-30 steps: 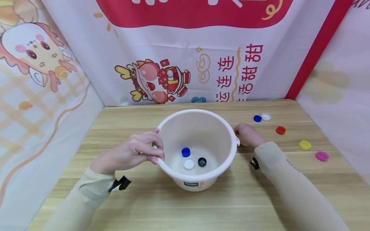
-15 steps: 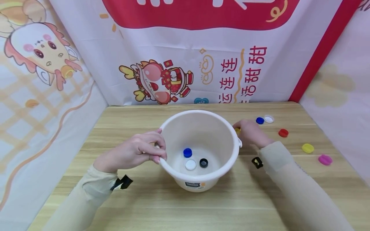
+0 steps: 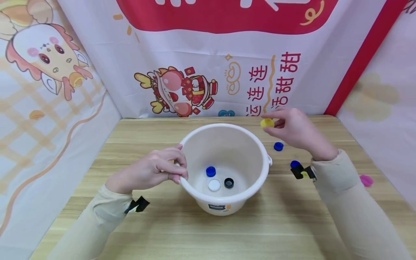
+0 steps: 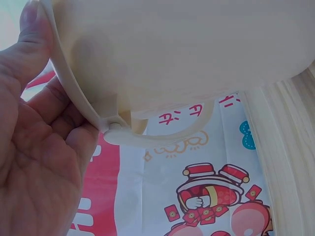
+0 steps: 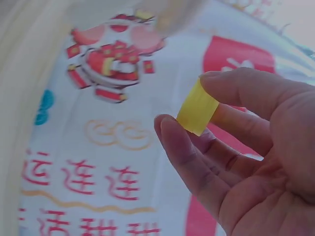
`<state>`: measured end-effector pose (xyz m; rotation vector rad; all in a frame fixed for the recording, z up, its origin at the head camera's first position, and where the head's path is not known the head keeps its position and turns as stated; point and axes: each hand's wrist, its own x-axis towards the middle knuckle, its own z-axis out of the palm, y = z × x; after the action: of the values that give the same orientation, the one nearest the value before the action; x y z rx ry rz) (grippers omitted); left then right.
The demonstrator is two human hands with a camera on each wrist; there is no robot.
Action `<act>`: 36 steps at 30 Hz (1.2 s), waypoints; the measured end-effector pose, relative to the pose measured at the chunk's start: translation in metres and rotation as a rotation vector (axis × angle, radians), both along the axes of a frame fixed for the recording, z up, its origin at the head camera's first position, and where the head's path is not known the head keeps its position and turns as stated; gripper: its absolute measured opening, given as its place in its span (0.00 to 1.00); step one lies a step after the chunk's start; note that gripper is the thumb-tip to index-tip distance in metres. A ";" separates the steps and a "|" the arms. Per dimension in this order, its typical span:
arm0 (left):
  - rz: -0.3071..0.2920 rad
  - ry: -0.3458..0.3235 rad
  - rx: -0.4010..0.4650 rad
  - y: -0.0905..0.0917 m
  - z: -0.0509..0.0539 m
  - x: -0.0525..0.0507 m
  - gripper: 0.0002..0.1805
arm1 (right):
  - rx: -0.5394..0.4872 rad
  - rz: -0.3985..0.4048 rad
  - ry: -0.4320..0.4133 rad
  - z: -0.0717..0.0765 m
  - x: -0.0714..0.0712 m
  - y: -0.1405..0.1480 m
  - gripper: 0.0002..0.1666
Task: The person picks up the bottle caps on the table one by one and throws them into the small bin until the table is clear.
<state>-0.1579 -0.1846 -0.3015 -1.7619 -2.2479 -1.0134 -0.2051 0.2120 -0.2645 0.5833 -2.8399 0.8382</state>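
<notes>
Bare lane on desk (image 3: 224, 238) between bucket (image 3: 224, 144) and near edge, a sleeve (image 3: 84, 216) either side. Bucket mouth open from above; left hand (image 3: 152, 168) on rim blocks its left. Right hand (image 3: 295, 129), pinching yellow cap (image 3: 267, 123), obstructs right of rim, toward far edge. Far left corner passable.

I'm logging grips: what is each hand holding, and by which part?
The right hand pinches a yellow cap by its edge; the left hand grips the white bucket by its rim.
</notes>
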 end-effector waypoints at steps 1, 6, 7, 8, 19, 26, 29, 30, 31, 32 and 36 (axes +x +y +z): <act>0.003 -0.005 -0.001 0.000 0.000 0.000 0.09 | -0.001 0.002 0.015 0.004 0.003 -0.001 0.22; 0.003 -0.020 0.004 0.000 -0.001 -0.001 0.10 | -0.026 0.041 0.086 0.020 0.018 -0.010 0.24; 0.000 -0.021 0.007 0.000 -0.001 -0.001 0.09 | -0.036 0.057 0.100 0.022 0.021 -0.013 0.24; -0.002 -0.019 0.008 -0.001 -0.001 -0.001 0.09 | -0.052 0.073 0.110 0.024 0.024 -0.015 0.25; 0.006 -0.002 0.007 0.000 0.000 -0.001 0.10 | -0.196 0.218 0.274 0.022 0.049 -0.033 0.25; 0.018 -0.011 -0.006 0.000 -0.001 -0.001 0.10 | -0.205 0.253 0.287 0.015 0.051 -0.040 0.25; 0.024 -0.014 -0.010 0.000 0.000 -0.001 0.10 | -0.190 0.250 0.292 0.014 0.051 -0.042 0.24; 0.024 -0.014 -0.010 -0.001 0.000 -0.001 0.10 | -0.187 0.250 0.290 0.014 0.051 -0.042 0.24; 0.020 -0.011 -0.007 -0.001 0.000 -0.001 0.10 | -0.184 0.250 0.287 0.014 0.051 -0.043 0.24; 0.016 -0.007 -0.004 -0.001 0.000 -0.001 0.09 | -0.182 0.251 0.286 0.014 0.050 -0.043 0.23; 0.007 0.003 0.007 -0.001 0.000 -0.001 0.09 | -0.180 0.261 0.275 0.013 0.049 -0.044 0.23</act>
<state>-0.1587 -0.1852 -0.3020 -1.7498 -2.2442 -1.0153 -0.1564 0.1676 -0.2514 0.9744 -2.4444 0.9562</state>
